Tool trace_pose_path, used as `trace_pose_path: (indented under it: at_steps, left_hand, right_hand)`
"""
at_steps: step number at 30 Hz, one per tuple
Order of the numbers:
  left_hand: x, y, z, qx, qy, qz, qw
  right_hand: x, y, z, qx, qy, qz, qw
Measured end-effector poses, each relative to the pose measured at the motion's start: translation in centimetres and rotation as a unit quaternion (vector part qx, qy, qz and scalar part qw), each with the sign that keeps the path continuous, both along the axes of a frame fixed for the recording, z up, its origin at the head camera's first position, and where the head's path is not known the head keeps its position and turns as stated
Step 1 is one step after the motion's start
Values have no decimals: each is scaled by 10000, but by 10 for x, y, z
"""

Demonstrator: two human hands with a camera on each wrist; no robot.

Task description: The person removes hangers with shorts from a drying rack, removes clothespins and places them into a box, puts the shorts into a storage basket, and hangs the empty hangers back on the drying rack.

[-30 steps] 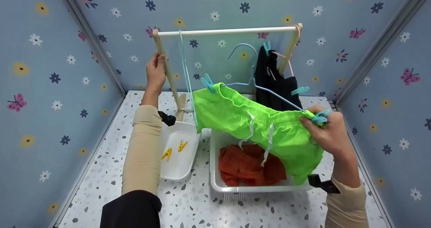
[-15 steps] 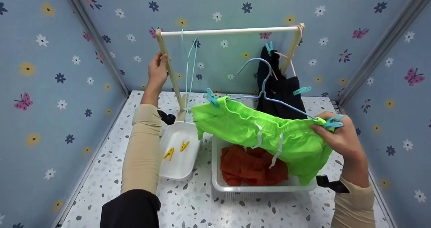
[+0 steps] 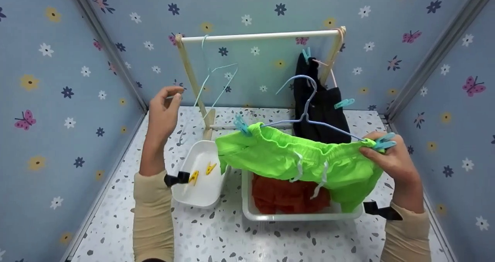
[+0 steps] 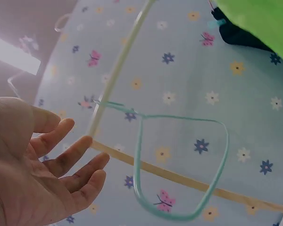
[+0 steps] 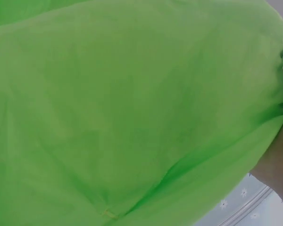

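Right fingers (image 3: 374, 156) pinching neon-green shorts (image 3: 270, 157), gathered waistband (image 3: 311, 154), white drawstrings (image 3: 325, 175) dangling, left fingers (image 4: 73, 154) loosely parted, empty

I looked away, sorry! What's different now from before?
The bare left hand let go of the pale wooden post and moved down and away to the left. The bright green cloth shorts on the blue wire hanger came lower, and the thin teal wire hanger turned more face-on. The right hand kept its grip on the shorts' corner, and the black cloth garment stayed hanging.
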State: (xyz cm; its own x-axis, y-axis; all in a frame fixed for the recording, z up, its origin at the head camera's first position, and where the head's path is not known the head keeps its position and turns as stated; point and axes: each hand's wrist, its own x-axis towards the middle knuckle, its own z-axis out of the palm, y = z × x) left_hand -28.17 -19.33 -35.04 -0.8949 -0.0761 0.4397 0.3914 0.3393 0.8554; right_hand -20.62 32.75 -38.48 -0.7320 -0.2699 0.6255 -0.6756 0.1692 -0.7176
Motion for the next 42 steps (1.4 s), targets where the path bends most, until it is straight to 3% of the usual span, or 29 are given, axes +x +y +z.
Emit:
trace_pose_path:
  at_steps: [2,5,8,10,17,26,32,36,39,42]
  left_hand:
    - [32,11,6,-36,161,63,9998]
    - [68,24,7,-61,431,105,9990]
    - [88,35,-1,-57,642,-16,9979]
    - [93,42,-11,-76,784,-177,9967]
    - [86,63,-52,-231,949,-783,9921]
    - [73,91,-70,-402,400,-1537,9865]
    - [65,105,-82,-357,153,-1683,9850]
    - [61,115,-89,-284,23,-1756,9841]
    - [58,123,-93,-215,-103,-1841,9826]
    - [65,136,-82,-112,-186,-1908,9814]
  right_hand:
    - [-2,0,-2,-1,4,65,10000]
    - [-4,2,-6,-13,-2,139,9999]
    - [-5,5,-9,-45,-11,182,9998]
    - [-5,6,-10,-151,-79,259,9995]
    - [-6,11,-17,-186,-209,250,9993]
    - [-10,16,-27,-157,-420,97,9989]
    - [-18,29,-41,-363,-618,325,9969]
    - [-19,37,-42,-263,-703,75,9972]
    - [-19,44,-40,-61,-734,-382,9966]
    - [-19,50,-37,165,-750,-1117,9908]
